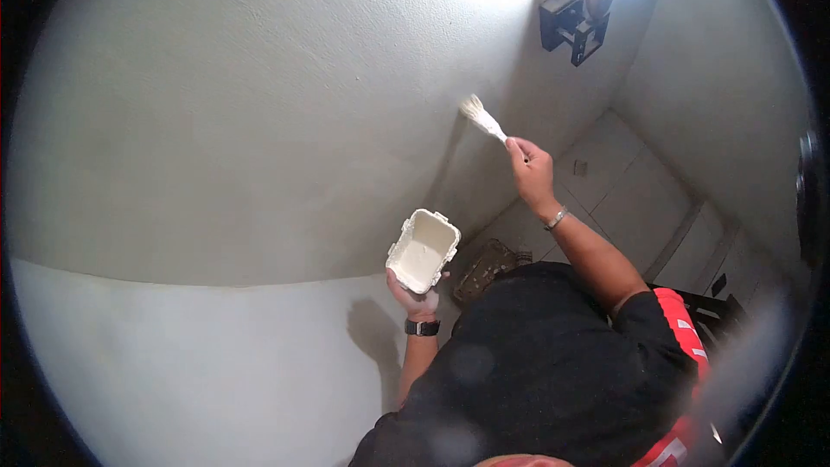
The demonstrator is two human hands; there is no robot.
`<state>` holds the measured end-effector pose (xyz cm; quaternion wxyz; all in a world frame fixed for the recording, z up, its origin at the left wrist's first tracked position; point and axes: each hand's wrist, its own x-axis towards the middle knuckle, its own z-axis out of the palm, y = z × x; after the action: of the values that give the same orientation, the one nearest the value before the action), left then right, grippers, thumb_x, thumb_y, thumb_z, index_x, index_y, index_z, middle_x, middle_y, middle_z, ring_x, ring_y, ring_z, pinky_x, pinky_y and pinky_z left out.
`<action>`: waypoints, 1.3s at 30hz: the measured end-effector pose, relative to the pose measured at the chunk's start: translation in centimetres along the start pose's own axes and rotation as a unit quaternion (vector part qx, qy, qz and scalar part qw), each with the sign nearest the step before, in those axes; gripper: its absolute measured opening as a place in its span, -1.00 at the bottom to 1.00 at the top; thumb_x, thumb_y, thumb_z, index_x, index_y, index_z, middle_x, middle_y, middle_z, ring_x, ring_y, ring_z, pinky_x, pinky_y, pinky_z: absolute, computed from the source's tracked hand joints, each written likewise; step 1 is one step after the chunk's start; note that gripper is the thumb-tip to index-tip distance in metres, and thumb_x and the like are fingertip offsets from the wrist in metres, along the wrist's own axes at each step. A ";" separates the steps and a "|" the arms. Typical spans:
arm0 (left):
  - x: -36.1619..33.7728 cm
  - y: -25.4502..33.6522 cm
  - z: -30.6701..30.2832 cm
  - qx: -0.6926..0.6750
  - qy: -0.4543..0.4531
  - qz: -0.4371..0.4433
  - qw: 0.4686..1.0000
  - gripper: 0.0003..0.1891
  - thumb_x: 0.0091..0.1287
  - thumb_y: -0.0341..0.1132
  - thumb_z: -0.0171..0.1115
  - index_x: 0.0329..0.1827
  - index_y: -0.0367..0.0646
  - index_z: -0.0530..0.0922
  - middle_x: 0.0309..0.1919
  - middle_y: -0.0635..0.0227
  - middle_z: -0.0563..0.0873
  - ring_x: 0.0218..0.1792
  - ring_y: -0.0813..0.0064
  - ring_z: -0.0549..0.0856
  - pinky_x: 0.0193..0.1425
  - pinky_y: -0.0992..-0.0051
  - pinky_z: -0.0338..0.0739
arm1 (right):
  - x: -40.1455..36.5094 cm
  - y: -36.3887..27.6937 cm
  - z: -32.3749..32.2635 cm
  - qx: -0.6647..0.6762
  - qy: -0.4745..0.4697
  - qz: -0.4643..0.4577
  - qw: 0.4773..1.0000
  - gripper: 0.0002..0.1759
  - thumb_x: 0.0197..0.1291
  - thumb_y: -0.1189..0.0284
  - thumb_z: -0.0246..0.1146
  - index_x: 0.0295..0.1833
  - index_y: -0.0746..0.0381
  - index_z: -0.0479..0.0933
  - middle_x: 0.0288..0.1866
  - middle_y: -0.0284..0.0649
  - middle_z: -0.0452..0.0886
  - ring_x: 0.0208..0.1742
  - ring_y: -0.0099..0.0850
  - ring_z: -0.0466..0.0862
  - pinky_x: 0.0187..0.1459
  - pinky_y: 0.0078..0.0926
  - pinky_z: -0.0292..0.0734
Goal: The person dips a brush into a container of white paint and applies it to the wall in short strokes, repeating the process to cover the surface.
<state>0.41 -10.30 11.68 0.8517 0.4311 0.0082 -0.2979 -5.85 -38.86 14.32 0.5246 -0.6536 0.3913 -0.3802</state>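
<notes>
My right hand [533, 175] is closed around the handle of a paintbrush [486, 120] coated in white paint. Its bristles are at the grey wall [285, 138], and a thin shadow falls below them. Lower down, my left hand [415, 301] holds up a small white plastic tub [424, 246] from underneath. White paint lies inside the tub, and dried paint crusts its rim. Part of my left hand is hidden behind the tub.
A bright lamp on a dark bracket [572, 26] stands out at the upper right. A paint-spattered flat object [487, 270] lies on the tiled floor [618, 164] near my body. White wall [199, 355] spreads across the lower left.
</notes>
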 end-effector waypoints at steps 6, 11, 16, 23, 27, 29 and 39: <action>0.3 -0.2 -0.3 -0.004 0.008 0.001 1.000 -0.32 0.32 0.27 -0.13 0.36 0.04 0.32 0.21 0.33 0.53 0.09 0.17 0.60 -0.34 0.07 0.66 | -0.4 4.5 -0.8 -0.062 0.030 0.012 0.998 -0.63 0.29 0.24 0.19 -0.08 0.36 0.63 -0.34 -0.01 0.70 -0.35 -0.33 0.69 -0.26 -0.43 0.50; 0.6 -0.6 -1.3 -0.053 0.026 -0.022 0.998 -0.28 0.32 0.27 -0.15 0.37 -0.05 0.26 0.20 0.17 0.52 0.03 0.02 0.64 -0.35 0.02 0.70 | 1.3 3.4 -0.8 -0.068 0.028 0.025 0.997 -0.61 0.29 0.23 0.20 -0.10 0.40 0.63 -0.48 -0.21 0.61 -0.45 -0.51 0.54 -0.35 -0.51 0.43; 0.3 0.2 0.4 -0.023 0.040 -0.007 0.999 -0.28 0.31 0.29 -0.15 0.38 -0.03 0.26 0.20 0.19 0.52 0.05 0.04 0.63 -0.31 0.02 0.70 | 4.3 -4.9 -1.1 0.032 0.017 -0.008 0.999 -0.62 0.31 0.25 0.20 -0.08 0.41 0.63 -0.58 -0.46 0.48 -0.53 -0.69 0.40 -0.49 -0.62 0.32; 1.3 -0.7 -0.2 -0.021 0.032 -0.004 0.999 -0.28 0.31 0.29 -0.14 0.37 -0.02 0.27 0.21 0.22 0.52 0.09 0.09 0.61 -0.29 0.00 0.69 | 2.8 -4.2 -0.5 0.119 0.048 -0.062 0.990 -0.65 0.34 0.29 0.18 -0.06 0.39 0.65 -0.53 -0.47 0.51 -0.54 -0.72 0.38 -0.52 -0.70 0.26; 1.2 -0.9 -0.4 -0.033 0.013 0.004 0.999 -0.28 0.31 0.29 -0.15 0.37 -0.02 0.27 0.20 0.21 0.52 0.05 0.09 0.63 -0.33 0.04 0.69 | 2.5 5.3 0.4 0.010 0.037 0.014 0.999 -0.62 0.31 0.25 0.19 -0.10 0.40 0.64 -0.53 -0.33 0.58 -0.49 -0.62 0.48 -0.40 -0.57 0.40; 1.2 -0.9 -0.6 -0.018 -0.002 -0.007 1.000 -0.33 0.32 0.26 -0.14 0.36 0.02 0.31 0.21 0.25 0.52 0.09 0.10 0.59 -0.36 0.06 0.66 | 2.1 7.9 -0.3 -0.078 0.072 -0.037 0.994 -0.63 0.33 0.26 0.19 -0.12 0.40 0.64 -0.53 -0.50 0.46 -0.52 -0.69 0.36 -0.48 -0.62 0.27; 0.8 -1.3 -2.1 -0.043 0.012 -0.026 0.999 -0.32 0.32 0.25 -0.10 0.38 0.01 0.29 0.20 0.26 0.53 0.07 0.12 0.61 -0.34 0.10 0.67 | 3.6 -2.6 -2.1 0.016 0.043 0.041 0.998 -0.62 0.30 0.25 0.20 -0.09 0.39 0.65 -0.54 -0.37 0.57 -0.52 -0.62 0.47 -0.45 -0.56 0.35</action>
<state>0.92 -9.72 9.21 0.8613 0.3974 0.0420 -0.3139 -6.04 -42.63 17.51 0.5330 -0.6113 0.4340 -0.3922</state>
